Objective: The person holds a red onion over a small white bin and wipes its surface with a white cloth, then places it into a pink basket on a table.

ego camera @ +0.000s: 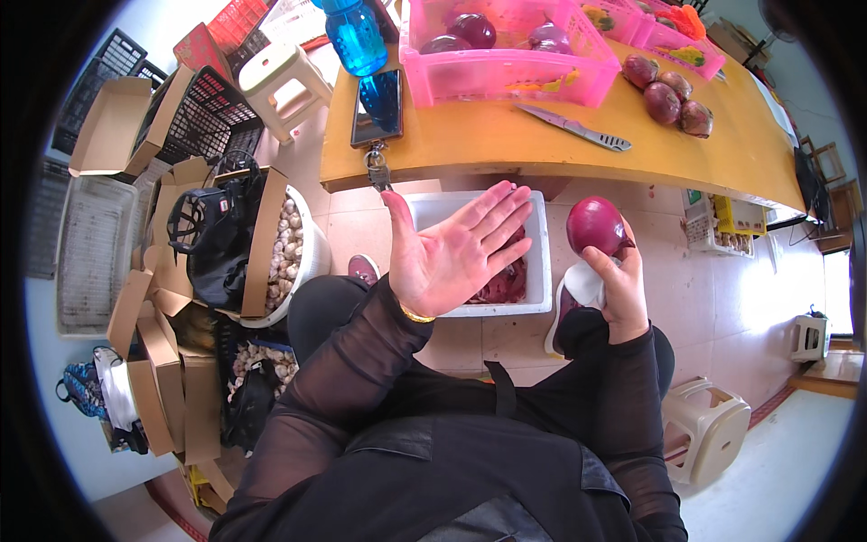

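My left hand is held palm up with its fingers apart and nothing in it. It hangs over a white foam box on the floor, which holds dark red onion skins. In my right hand is a glossy, peeled-looking red onion, along with a white cloth or tissue below it. On the wooden table lies a knife with a grey handle. Behind the knife stands a pink plastic basket with several red onions inside.
Several unpeeled red onions sit at the table's right. A phone and a blue bottle stand near its left edge. Garlic fills a white tub at left, among cardboard boxes. Plastic stools stand on the floor.
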Available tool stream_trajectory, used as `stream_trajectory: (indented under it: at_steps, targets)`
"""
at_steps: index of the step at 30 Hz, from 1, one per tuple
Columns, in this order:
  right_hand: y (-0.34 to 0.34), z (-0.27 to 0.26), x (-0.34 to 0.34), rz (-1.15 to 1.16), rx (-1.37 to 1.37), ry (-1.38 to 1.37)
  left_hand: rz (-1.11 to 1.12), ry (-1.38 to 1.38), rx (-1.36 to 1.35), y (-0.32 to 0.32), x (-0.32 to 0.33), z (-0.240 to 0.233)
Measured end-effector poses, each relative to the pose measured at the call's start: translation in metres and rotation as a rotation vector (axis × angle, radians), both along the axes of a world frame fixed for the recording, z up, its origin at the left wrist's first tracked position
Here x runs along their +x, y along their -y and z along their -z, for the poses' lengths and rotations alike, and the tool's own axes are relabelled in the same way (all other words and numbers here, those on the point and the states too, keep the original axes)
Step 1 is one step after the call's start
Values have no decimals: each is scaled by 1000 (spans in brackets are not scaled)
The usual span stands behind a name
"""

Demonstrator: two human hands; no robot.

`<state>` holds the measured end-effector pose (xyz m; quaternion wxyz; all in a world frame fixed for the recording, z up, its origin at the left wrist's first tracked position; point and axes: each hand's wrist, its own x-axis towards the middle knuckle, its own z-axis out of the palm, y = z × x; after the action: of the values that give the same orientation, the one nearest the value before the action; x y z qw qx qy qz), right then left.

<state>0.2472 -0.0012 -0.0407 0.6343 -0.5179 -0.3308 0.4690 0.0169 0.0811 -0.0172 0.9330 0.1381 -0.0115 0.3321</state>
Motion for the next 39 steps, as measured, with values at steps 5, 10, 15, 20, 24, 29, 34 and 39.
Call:
stream_trajectory:
  at_steps: [5,10,15,20,24,29,34,39]
  targets:
    - [8,-5,-3,11,16,-47,0,-26,7,6,1,-6]
    - [9,1,0,11,27,-20,32,-700,154,-1,2,44]
    - [3,13,-4,33,-36,0,-93,-1574,1170,-5,-1,121]
    - [-9,15,-11,3,-58,-5,-142,-1316,987,0,-17,60]
    - [-11,10,-23,-85,-118,-29,-106,-1309,1151,31,-55,29]
    - [-14,23,-31,-181,-117,7,-155,-1293,934,61,-79,61]
    - [-19,23,-37,-195,-135,-35,-200,-580,-30,42,-57,60]
    - [-19,23,-34,-211,-103,-33,-102,-97,-277,25,-59,40]
